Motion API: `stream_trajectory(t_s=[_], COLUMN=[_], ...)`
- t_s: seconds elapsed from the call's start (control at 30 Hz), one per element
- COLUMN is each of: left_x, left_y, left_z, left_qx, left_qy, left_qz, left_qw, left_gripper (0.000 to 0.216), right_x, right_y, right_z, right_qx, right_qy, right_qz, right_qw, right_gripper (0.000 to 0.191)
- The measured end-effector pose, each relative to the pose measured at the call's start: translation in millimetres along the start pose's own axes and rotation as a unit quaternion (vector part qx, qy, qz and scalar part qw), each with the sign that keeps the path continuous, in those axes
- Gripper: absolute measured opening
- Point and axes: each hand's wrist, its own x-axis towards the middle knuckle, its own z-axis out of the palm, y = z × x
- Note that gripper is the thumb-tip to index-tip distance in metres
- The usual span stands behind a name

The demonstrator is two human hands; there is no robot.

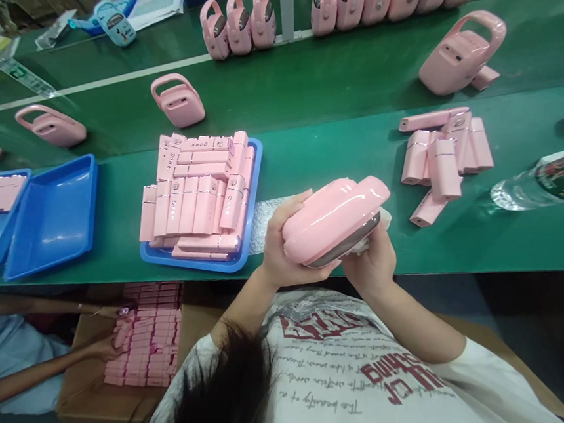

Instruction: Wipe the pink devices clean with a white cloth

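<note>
In front of my chest I hold a glossy pink device with a dark grey panel, tilted over the table's front edge. My left hand is wrapped round its left end. Under its right end my right hand is closed on a crumpled white cloth, pressed against the device; some of those fingers are hidden. Left of my hands a blue tray is heaped with small pink rectangular units. Several similar pink units lie in a loose pile to the right.
Pink handled devices line the shelf, and others stand along the table's back. A water bottle lies at right. A blue tray sits at left. Below, another person's hands reach into a cardboard box of pink units.
</note>
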Motion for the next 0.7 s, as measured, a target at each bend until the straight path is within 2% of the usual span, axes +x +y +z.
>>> stream_trajectory(t_s=[0.07, 0.17, 0.27, 0.33, 0.53, 0.63, 0.7], left_x=[1, 0, -1, -2, -3, -2, -4], left_y=[4, 12, 19, 22, 18, 8, 1], left_z=[0, 0, 0, 0, -1, -2, -2], left_qx=[0.016, 0.054, 0.089, 0.094, 0.029, -0.097, -0.205], left_qy=[-0.007, -0.010, -0.009, -0.004, 0.006, 0.003, -0.008], left_qz=[0.012, -0.059, -0.133, -0.163, -0.225, -0.224, -0.230], left_qw=[1.000, 0.997, 0.987, 0.982, 0.974, 0.970, 0.951], left_gripper=[0.087, 0.087, 0.084, 0.083, 0.083, 0.080, 0.078], right_x=[4, 10, 12, 12, 4, -5, -14], right_y=[-5, -10, -11, -10, -9, -10, -14], right_z=[2, 6, 9, 10, 4, -3, -6], right_qx=[0.032, 0.097, 0.143, 0.154, 0.122, 0.068, 0.020], right_qy=[0.015, 0.010, -0.007, -0.006, 0.020, 0.025, 0.012], right_qz=[0.045, 0.135, 0.216, 0.238, 0.209, 0.151, 0.085], right_qw=[0.998, 0.986, 0.966, 0.959, 0.970, 0.986, 0.996], right_gripper=[0.033, 0.024, 0.028, 0.032, 0.034, 0.040, 0.044])
